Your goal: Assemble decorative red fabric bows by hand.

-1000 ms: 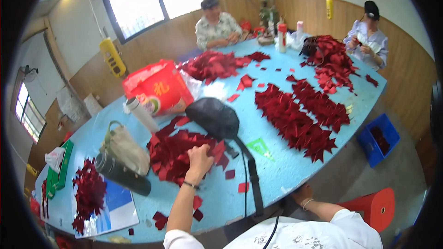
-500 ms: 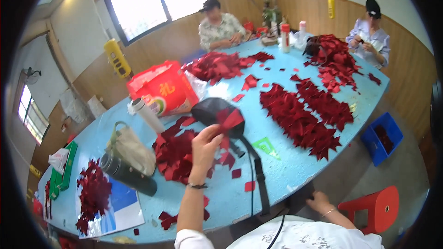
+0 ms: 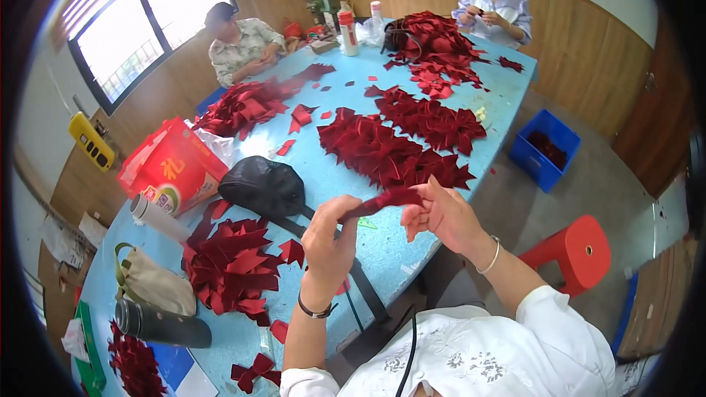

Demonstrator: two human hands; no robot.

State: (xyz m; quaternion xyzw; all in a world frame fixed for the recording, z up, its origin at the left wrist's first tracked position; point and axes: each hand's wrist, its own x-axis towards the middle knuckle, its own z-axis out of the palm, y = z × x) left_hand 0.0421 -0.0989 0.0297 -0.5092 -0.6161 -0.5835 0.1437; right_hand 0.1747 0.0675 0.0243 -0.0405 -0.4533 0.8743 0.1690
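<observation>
A dark red fabric ribbon piece [image 3: 384, 201] is stretched between my two hands above the table's near side. My left hand [image 3: 327, 234] pinches its left end between thumb and fingers. At the other end, my right hand [image 3: 452, 219] has its thumb and fingers closed on the ribbon. Left of my left hand lies a loose heap of red ribbon pieces [image 3: 232, 261]. Beyond my hands, dark red bows or folded pieces [image 3: 390, 151] lie in a thick row. A single red bow [image 3: 256, 373] rests by my left forearm.
A black bag [image 3: 262, 186] with straps, a red gift bag [image 3: 173, 165], a white bottle [image 3: 156, 218], a cloth pouch [image 3: 154, 279] and a dark thermos [image 3: 165, 323] stand or lie leftward on the blue table [image 3: 290, 154]. Right are a red stool [image 3: 581, 250] and blue bin [image 3: 543, 169]. Two people sit across.
My right hand has risen from low beside the table to grip the ribbon piece's other end. My left hand has lowered the piece slightly. The view has turned right.
</observation>
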